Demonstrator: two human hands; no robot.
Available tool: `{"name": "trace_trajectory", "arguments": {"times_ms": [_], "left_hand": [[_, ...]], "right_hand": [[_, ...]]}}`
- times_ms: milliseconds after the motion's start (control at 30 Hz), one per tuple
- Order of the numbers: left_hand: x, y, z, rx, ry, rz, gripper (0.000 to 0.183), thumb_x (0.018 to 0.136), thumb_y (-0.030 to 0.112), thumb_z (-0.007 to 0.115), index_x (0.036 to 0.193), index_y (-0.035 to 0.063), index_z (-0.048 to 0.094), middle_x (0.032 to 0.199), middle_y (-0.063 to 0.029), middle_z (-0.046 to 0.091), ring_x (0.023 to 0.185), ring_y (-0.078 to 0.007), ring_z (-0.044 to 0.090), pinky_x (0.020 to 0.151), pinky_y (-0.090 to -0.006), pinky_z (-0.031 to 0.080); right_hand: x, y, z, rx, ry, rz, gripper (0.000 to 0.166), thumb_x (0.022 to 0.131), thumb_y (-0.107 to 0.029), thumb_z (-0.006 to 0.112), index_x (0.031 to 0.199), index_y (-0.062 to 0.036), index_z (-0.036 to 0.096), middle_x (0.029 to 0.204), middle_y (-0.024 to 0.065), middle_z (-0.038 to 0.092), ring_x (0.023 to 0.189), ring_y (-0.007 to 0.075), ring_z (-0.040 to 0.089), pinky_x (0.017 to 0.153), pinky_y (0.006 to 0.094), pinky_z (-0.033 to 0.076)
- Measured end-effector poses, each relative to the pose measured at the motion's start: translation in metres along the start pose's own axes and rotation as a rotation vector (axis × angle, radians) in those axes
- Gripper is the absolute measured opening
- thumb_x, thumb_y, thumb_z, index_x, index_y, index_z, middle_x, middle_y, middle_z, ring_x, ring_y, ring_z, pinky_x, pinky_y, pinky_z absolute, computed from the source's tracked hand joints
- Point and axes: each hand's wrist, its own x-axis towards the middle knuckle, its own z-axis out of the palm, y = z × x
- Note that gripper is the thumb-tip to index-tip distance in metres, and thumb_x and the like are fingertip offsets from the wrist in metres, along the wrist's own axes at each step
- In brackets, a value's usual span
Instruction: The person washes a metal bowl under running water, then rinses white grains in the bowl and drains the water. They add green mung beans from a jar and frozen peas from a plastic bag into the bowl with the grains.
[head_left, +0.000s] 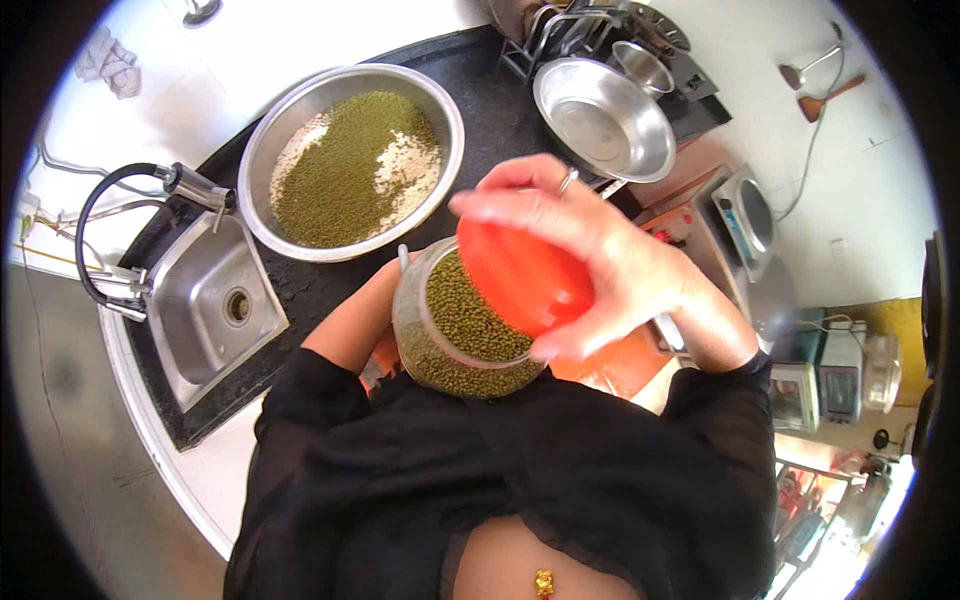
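Note:
A clear jar (420, 341) of green mung beans (472, 315) is held close to my body. My left hand (396, 281) is mostly hidden behind the jar, its wrist at the jar's left side; its grip cannot be seen. In my right hand (592, 240), fingers spread around it, is a red plastic lid or bowl (525, 277), tilted over the right part of the jar's mouth. Beyond the jar, a wide metal basin (251, 187) holds green beans lying over pale grains (409, 176).
A steel sink (202, 300) with a black hose faucet (94, 232) lies at the left. An empty steel bowl (600, 120) stands on the black counter (495, 112) at the back right, near a metal rack (562, 34) and a small metal cup (643, 66). Kitchen scales (742, 214) are farther right.

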Motion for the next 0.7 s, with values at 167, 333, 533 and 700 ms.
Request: {"name": "trace_trajectory", "arguments": {"times_ms": [167,333,533,700], "left_hand": [[0.028,0.012,0.02,0.051,-0.179,-0.053,0.038,0.086,0.023,0.053,0.12,0.0054,0.049,0.112,-0.0104,0.057,0.097,-0.0166,0.057,0.085,-0.033,0.046],[0.024,0.006,0.018,0.075,-0.248,-0.088,0.038,0.086,0.024,0.054,0.12,0.0056,0.049,0.112,-0.0103,0.057,0.097,-0.0164,0.057,0.086,-0.0331,0.046],[0.018,-0.001,0.009,0.096,-0.291,-0.139,0.039,0.086,0.025,0.054,0.12,0.0058,0.048,0.113,-0.0102,0.056,0.096,-0.0161,0.057,0.086,-0.0332,0.046],[0.015,-0.011,0.001,0.114,-0.304,-0.2,0.04,0.086,0.026,0.054,0.12,0.006,0.048,0.113,-0.0101,0.056,0.096,-0.0159,0.057,0.086,-0.0333,0.046]], "right_hand": [[0.007,-0.04,0.021,-0.282,-0.19,0.158,0.091,0.048,-0.029,0.081,0.129,-0.0126,0.041,0.125,0.0197,0.033,0.112,0.0351,0.038,0.093,0.0406,0.037],[0.001,-0.045,0.028,-0.222,-0.185,0.194,0.089,0.052,-0.029,0.077,0.13,-0.011,0.038,0.124,0.0236,0.034,0.113,0.0383,0.037,0.094,0.0426,0.035],[-0.009,-0.045,0.037,-0.304,-0.231,0.176,0.092,0.054,-0.035,0.075,0.132,-0.0088,0.033,0.124,0.027,0.032,0.113,0.0414,0.036,0.096,0.0441,0.032],[-0.026,-0.051,0.063,-0.322,-0.028,0.478,0.088,0.069,-0.042,0.065,0.134,-0.0017,0.023,0.123,0.0253,0.034,0.115,0.0376,0.036,0.096,0.0424,0.031]]}}
